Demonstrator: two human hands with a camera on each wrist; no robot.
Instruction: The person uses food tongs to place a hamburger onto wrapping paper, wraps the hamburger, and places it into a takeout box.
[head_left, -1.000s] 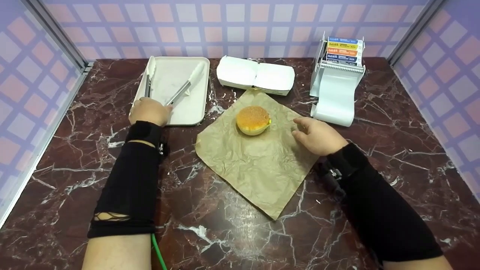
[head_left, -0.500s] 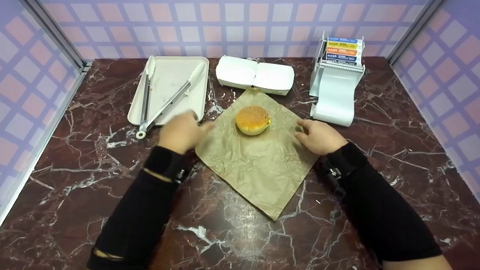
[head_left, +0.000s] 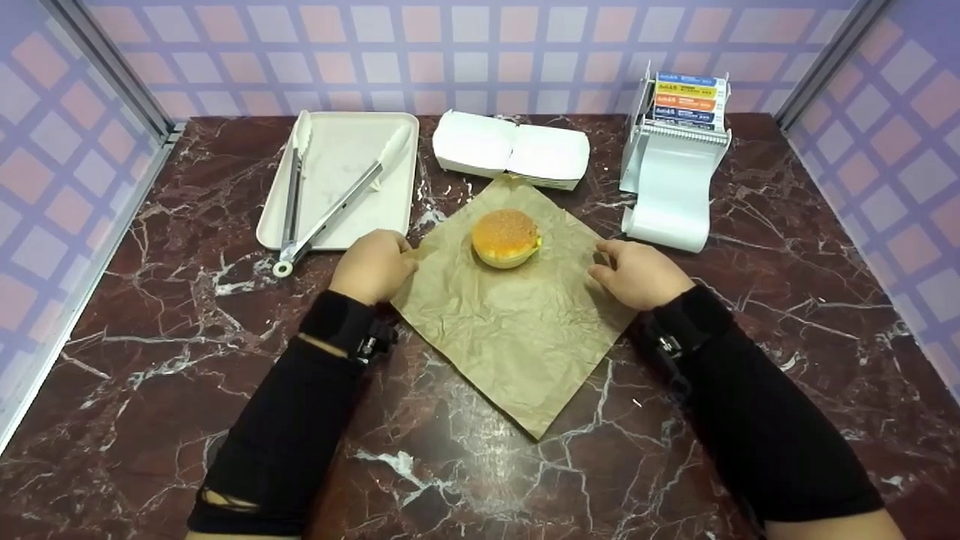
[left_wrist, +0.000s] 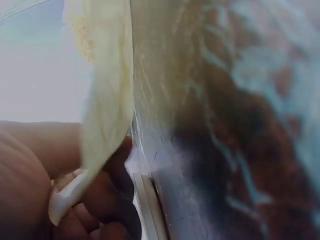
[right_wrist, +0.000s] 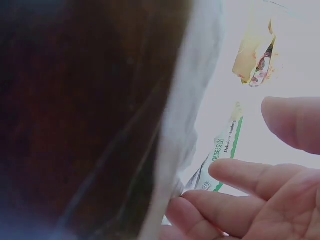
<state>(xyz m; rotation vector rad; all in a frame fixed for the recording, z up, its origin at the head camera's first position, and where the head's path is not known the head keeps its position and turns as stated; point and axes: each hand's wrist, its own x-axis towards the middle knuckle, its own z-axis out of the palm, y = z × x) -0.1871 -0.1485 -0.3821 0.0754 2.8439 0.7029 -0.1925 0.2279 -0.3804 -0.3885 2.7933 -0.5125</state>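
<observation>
burger (head_left: 505,240) lies on brown paper (head_left: 517,345), between our left hand (head_left: 375,264), fingers pinching the paper's edge, and our right hand (head_left: 645,274), fingers apart!

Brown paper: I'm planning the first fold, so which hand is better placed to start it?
Probably the left hand: it pinches the brown paper, while the right hand is open at the opposite side.

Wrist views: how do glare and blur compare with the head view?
Head view: burger and brown paper fairly crisp, soft sheen on the near tabletop; left wrist: tabletop blurred, upper left washed pale; right wrist: white glare around the burger, tabletop dark and smeared.
</observation>
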